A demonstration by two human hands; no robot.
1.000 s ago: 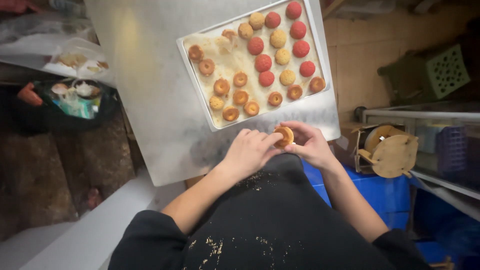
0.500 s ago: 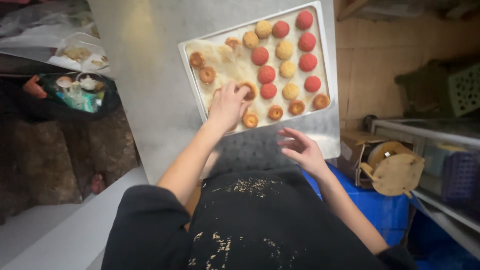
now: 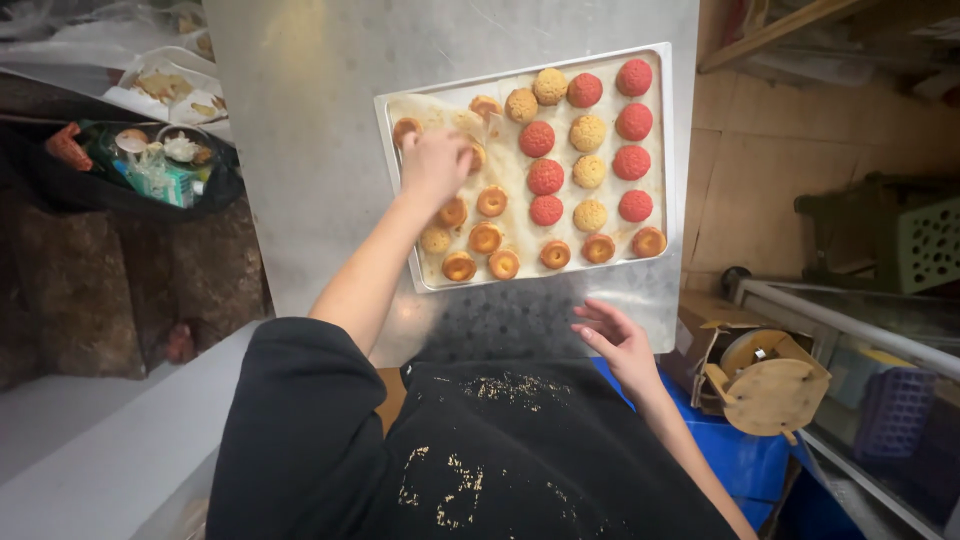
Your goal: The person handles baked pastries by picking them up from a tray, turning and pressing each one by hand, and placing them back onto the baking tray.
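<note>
A metal baking tray [image 3: 667, 150] lined with paper lies on the steel table [image 3: 300, 150]. It holds several red round pastries [image 3: 537, 139], several yellow crumbly ones [image 3: 588, 133] and several small brown ring-shaped ones [image 3: 486, 238]. My left hand [image 3: 435, 162] reaches over the tray's left part, fingers closed around a small brown pastry [image 3: 478, 155] near the upper left rows. My right hand [image 3: 615, 340] hovers by the table's near edge, below the tray, fingers apart and holding nothing. My black apron carries crumbs.
A black-lined bin [image 3: 150, 165] full of waste stands to the left, with a white tray of scraps [image 3: 170, 85] behind it. A blue crate [image 3: 740, 460], a round wooden tool [image 3: 770, 385] and a green crate [image 3: 930, 240] are on the right.
Both hands held a brown pastry near my body. My left hand then carried it over the tray and up to its left rows. My right hand let go and stayed by the table edge.
</note>
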